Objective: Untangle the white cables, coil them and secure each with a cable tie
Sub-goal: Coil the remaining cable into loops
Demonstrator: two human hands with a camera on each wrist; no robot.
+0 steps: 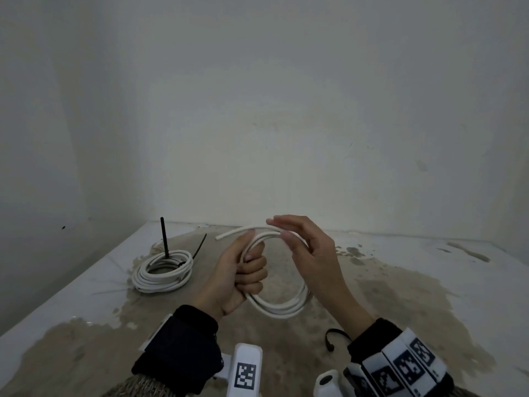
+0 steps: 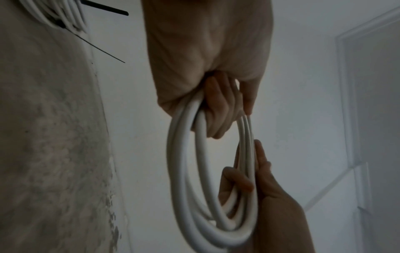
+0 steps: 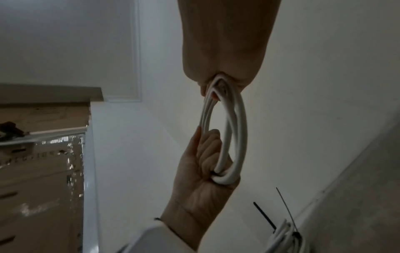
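Note:
I hold a white cable coil [image 1: 280, 309] upright above the table. My left hand [image 1: 246, 270] grips its left side in a fist, seen also in the left wrist view on the coil [image 2: 184, 171]. My right hand [image 1: 292, 236] pinches the strands at the coil's upper right between thumb and fingers [image 2: 262, 162]. The cable's loose end [image 1: 229, 233] sticks out to the left above my left thumb. A second white coil [image 1: 163, 270] lies on the table to the left, bound with a black cable tie [image 1: 164, 236] whose tail stands up. The right wrist view shows this tied coil [image 3: 283, 239] too.
A loose black cable tie [image 1: 333, 336] lies on the table near my right wrist. The table [image 1: 400, 282] has a worn beige patch and meets walls at the back and left. Its left edge [image 1: 57, 299] runs diagonally toward me.

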